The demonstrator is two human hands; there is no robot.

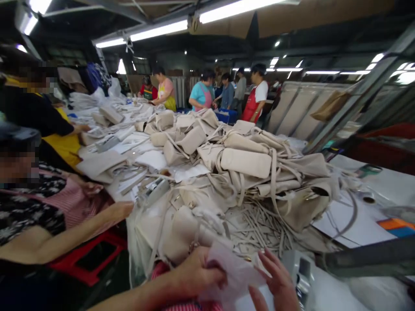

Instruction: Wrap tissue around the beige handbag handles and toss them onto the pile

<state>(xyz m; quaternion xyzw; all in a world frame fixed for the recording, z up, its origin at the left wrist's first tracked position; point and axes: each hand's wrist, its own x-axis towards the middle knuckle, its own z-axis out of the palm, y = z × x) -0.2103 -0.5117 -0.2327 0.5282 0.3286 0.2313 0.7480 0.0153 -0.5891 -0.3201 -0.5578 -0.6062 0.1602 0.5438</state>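
Low in the head view, my left hand point(202, 272) pinches a thin, see-through whitish sheet point(231, 270); whether it is paper or plastic I cannot tell. To its right, my right hand point(277, 280) is open, fingers spread, close to the sheet's right edge; any contact is unclear. Just beyond my left hand lies a cream handbag point(184, 231) with straps and metal fittings, partly on clear plastic. Loose cream straps point(262, 226) lie in a tangle past the sheet. A large pile of cream bags point(246, 162) covers the middle of the table.
On the left a co-worker in a pink striped apron point(81, 201) reaches an arm toward the table. A red stool point(90, 259) stands below. At right are white sheets point(353, 220), a grey bar point(366, 259) and a slanted metal post point(356, 95). Several people work farther back.
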